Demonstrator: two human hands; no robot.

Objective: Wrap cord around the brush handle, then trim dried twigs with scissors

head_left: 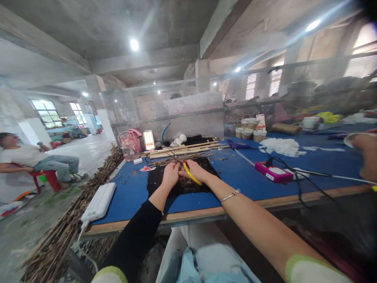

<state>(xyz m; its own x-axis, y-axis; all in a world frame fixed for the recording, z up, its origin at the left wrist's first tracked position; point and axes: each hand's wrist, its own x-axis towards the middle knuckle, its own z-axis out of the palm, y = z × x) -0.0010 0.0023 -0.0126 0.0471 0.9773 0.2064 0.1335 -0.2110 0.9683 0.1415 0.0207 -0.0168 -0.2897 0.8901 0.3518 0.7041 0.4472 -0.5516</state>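
In the head view, my right hand is closed around a pair of scissors with a yellow handle, and the thin blades point away from me toward the back of the table. My left hand is beside it, its fingers closed and almost touching the right hand. Whatever the left fingers hold is too small to make out. Both hands are over a dark cloth strewn with brown scraps. Just beyond lie several pale wooden sticks and thin dark twigs.
A white power bank with a cable lies at the blue table's left edge. To the right are a magenta box with black cables and crumpled white material. A pink bag stands behind; another person's hand is far right.
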